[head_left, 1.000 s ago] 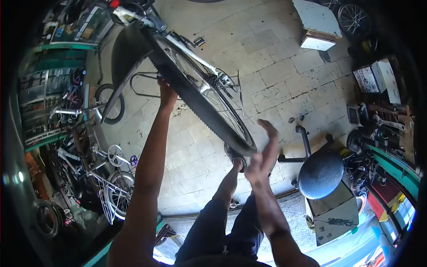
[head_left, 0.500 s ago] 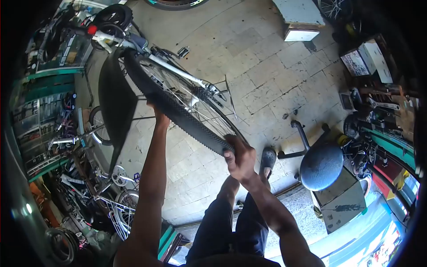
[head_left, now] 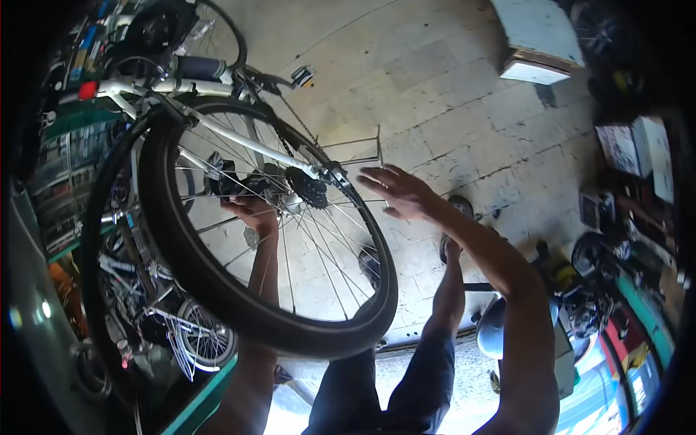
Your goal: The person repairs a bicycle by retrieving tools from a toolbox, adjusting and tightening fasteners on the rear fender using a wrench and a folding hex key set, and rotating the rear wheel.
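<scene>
A bicycle wheel with a black tyre [head_left: 196, 279] stands tilted before me, seen from its side. At its hub sits a dark sprocket cassette [head_left: 308, 187], beside the white frame tube [head_left: 250, 145]. My left hand [head_left: 254, 214] reaches behind the spokes near the hub. Its fingers are curled by a dark part that I cannot make out. Just right of the cassette and chain [head_left: 346, 190], my right hand [head_left: 399, 192] hovers with fingers spread and nothing in it. A black mudguard [head_left: 90, 239] curves along the tyre's left.
More bicycle parts and a small wheel [head_left: 206, 333] crowd the lower left. A round stool [head_left: 491, 326] stands to the right of my legs. A white cabinet [head_left: 540, 65] is at the upper right, with tools and boxes along the right side.
The wheel has swung from nearly edge-on to side-on and come nearer. My right hand has let go of the tyre and moved up and opened. My left hand now shows behind the spokes.
</scene>
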The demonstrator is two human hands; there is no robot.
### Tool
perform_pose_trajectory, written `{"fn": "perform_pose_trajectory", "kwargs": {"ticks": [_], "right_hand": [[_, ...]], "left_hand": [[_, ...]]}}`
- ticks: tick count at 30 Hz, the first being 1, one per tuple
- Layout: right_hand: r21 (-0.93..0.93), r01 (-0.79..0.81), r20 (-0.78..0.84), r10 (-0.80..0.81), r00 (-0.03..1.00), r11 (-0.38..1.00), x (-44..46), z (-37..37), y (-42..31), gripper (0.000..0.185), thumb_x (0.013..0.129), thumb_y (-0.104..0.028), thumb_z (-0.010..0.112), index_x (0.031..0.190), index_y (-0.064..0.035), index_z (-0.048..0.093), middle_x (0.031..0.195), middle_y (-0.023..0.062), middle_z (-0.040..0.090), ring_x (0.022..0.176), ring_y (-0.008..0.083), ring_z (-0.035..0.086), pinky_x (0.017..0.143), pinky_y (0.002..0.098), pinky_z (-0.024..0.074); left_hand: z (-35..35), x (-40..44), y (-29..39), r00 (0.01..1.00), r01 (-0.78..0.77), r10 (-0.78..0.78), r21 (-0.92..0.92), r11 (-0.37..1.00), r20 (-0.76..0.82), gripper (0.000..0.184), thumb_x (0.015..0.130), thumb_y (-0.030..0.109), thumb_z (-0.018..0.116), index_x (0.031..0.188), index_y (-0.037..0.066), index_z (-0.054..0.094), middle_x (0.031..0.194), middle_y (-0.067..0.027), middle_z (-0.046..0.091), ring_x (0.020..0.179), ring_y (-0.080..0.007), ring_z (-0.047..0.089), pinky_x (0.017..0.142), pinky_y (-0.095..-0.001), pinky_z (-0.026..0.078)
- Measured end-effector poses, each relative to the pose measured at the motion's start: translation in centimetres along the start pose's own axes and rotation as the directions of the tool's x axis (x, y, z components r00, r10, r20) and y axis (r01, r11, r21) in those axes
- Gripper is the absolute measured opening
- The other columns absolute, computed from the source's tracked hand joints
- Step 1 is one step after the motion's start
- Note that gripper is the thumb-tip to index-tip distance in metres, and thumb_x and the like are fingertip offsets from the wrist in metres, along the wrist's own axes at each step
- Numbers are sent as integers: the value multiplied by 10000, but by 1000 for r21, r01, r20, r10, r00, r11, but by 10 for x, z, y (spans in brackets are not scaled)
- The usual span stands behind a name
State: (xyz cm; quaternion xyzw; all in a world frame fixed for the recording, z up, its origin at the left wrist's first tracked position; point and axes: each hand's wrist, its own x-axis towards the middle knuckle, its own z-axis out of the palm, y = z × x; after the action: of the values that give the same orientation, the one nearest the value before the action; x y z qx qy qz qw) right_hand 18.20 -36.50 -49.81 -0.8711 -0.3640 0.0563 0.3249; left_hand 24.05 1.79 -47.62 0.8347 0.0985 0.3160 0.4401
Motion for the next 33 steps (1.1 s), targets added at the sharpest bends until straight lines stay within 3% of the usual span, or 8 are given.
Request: {"fn": "perform_pose_trajectory", "kwargs": {"ticks": [11, 19, 20, 23, 27, 31, 32, 33], "right_hand": [[293, 406, -289, -325, 900, 866, 91, 67, 57, 797, 665, -363, 887, 1244, -35, 449, 1280, 161, 515, 1217, 324, 517, 1130, 459, 414], [287, 579, -516, -386, 765, 763, 113, 68, 59, 774, 679, -355, 843, 1237, -30, 416, 1160, 177, 563, 1075, 341, 599, 1030, 482, 492], [276, 596, -521, -404, 752, 754, 115, 72, 57, 776, 660, -338, 828, 1248, -23, 431, 1111, 165, 582, 1033, 333, 609, 985, 471, 521], [427, 552, -541, -287, 791, 716, 111, 90, 50, 730, 655, -336, 791, 1222, -28, 450, 1007, 148, 599, 899, 314, 630, 803, 442, 572], [583, 409, -547, -32, 836, 702, 96, 90, 26, 685, 625, -337, 792, 1154, -35, 477, 911, 136, 595, 794, 302, 616, 682, 409, 558], [723, 195, -456, 246, 855, 663, 89, 77, -2, 653, 611, -263, 787, 1134, -16, 483, 819, 126, 575, 650, 252, 587, 600, 389, 523], [808, 97, -344, 333, 878, 581, 89, 79, -11, 608, 628, -237, 759, 1116, -6, 482, 706, 98, 540, 537, 208, 531, 530, 373, 490], [805, 100, -349, 330, 877, 584, 88, 79, -13, 608, 628, -237, 759, 1116, -6, 482, 706, 98, 540, 537, 208, 531, 530, 373, 490]], "left_hand": [[-8, -12, 25, 961, 154, -60, 344, 926, -271, 521, 1084, 421, 272, 1116, -42, 510, 1120, -251, 613, 946, -339, 605, 830, -451, 471], [-28, -14, 5, 969, 113, 21, 520, 847, -245, 660, 927, 248, 585, 1413, -129, 347, 1132, -331, 571, 1025, -513, 558, 937, -567, 437], [-29, -11, 5, 936, -150, 349, 840, 521, -49, 604, 954, 255, 554, 1391, -121, 372, 1102, -306, 575, 982, -486, 564, 903, -548, 445], [-29, -12, 14, 916, -181, 398, 935, 305, 48, 466, 1034, 288, 441, 1304, -92, 447, 1018, -243, 577, 891, -415, 569, 830, -493, 463], [-26, -14, 23, 977, 124, 0, 573, 810, -212, 459, 1077, 326, 334, 1254, -70, 484, 1023, -221, 589, 902, -362, 585, 869, -455, 491], [-90, -14, -63, 949, -142, 315, 895, 423, 1, 516, 1022, 426, 451, 1208, -50, 519, 1052, -211, 603, 941, -344, 598, 943, -441, 477], [-99, -12, -74, 989, 0, 63, 430, 903, -134, 523, 969, 425, 558, 1191, -48, 530, 1041, -214, 615, 974, -353, 603, 958, -438, 471], [-98, -20, -76, 988, 17, 68, 529, 848, -139, 477, 984, 386, 549, 1186, -46, 532, 1039, -205, 621, 983, -343, 603, 944, -431, 473]]}}
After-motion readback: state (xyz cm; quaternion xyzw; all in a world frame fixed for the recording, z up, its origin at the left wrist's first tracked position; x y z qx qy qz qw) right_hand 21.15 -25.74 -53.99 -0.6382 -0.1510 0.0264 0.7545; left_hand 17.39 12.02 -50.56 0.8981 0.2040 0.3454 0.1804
